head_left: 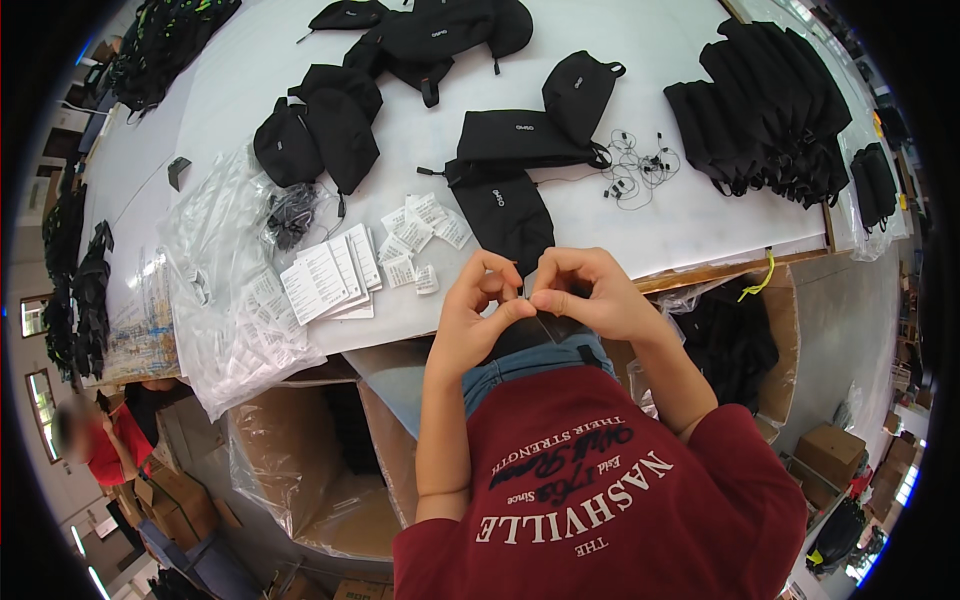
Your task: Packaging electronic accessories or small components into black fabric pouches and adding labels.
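At the table's near edge my left hand (478,308) and my right hand (592,296) meet, thumbs and forefingers pinched together. Whatever lies between the fingertips is too small to make out. Just beyond them is a black fabric pouch (508,212) with a small light print, its near end close to my fingers. Two more black pouches, one lying flat (522,138) and one angled (580,92), overlap behind it. Right of these sits a tangle of thin black strings (640,168) with small black ends. Small white labels (420,230) lie left of the pouch.
White printed cards (330,275) are stacked beside a clear plastic bag (235,300) of labels. More black pouches (320,130) lie at far left, and a large pile (765,110) at right. Open cardboard boxes (320,450) stand below the table edge. A person in red (115,445) is at lower left.
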Available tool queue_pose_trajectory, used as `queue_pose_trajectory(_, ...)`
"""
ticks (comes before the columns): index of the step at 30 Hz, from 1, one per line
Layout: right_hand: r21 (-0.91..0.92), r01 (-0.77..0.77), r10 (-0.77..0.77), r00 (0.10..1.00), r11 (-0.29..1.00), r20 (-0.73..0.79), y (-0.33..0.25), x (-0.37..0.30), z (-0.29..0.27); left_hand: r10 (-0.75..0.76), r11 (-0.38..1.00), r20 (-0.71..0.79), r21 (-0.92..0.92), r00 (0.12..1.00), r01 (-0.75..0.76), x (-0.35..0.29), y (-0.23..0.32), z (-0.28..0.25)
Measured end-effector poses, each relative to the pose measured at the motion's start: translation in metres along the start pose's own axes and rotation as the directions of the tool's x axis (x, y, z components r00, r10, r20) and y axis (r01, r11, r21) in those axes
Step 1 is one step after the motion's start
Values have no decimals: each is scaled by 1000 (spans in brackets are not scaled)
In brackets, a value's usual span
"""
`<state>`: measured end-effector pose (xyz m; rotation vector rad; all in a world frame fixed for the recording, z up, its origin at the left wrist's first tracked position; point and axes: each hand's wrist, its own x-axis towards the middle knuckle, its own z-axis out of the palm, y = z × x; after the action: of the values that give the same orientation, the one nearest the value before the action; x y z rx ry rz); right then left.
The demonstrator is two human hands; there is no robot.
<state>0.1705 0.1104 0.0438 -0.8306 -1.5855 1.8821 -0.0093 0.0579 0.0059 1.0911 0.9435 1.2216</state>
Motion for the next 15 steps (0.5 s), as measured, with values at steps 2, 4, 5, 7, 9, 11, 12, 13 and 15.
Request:
queue_pose_trajectory(2, 75, -22, 19, 999, 997, 41, 0, 1, -1, -11, 999, 13, -34, 1000, 11, -3, 2, 1)
queue_pose_trajectory(4, 154, -46, 32, 995, 987, 91, 5, 6, -6, -79, 988, 30, 139, 996, 74, -9, 8, 1)
queue_pose_trajectory(5, -29, -33, 35, 996, 999, 79, 13, 14, -16, -77, 987, 27, 141, 997, 73, -10, 10, 5)
queue_pose_trajectory(7, -212, -17, 32, 997, 977, 65, 25, 26, -19, -110, 915, 86, 397, 990, 67, -10, 13, 20)
queue_pose_trajectory(9, -853, 143, -446, 888, 503, -115, 40, 40, -7, -41, 812, 256, 571, 966, -116, -12, 12, 37)
queue_pose_trajectory(11, -870, 59, -379, 913, 490, -151, 62, 43, -3, -75, 804, 363, 573, 929, -159, -16, 10, 55)
queue_pose_trajectory(12, -891, 9, -325, 933, 455, -157, 68, 43, -3, -58, 796, 377, 576, 924, -185, -16, 8, 58)
queue_pose_trajectory(13, -909, -41, -270, 948, 415, -166, 73, 43, -5, -42, 787, 391, 579, 919, -211, -16, 6, 59)
queue_pose_trajectory(15, -884, -18, -290, 941, 467, -172, 73, 38, -14, -1, 823, 346, 533, 938, -195, -13, 7, 52)
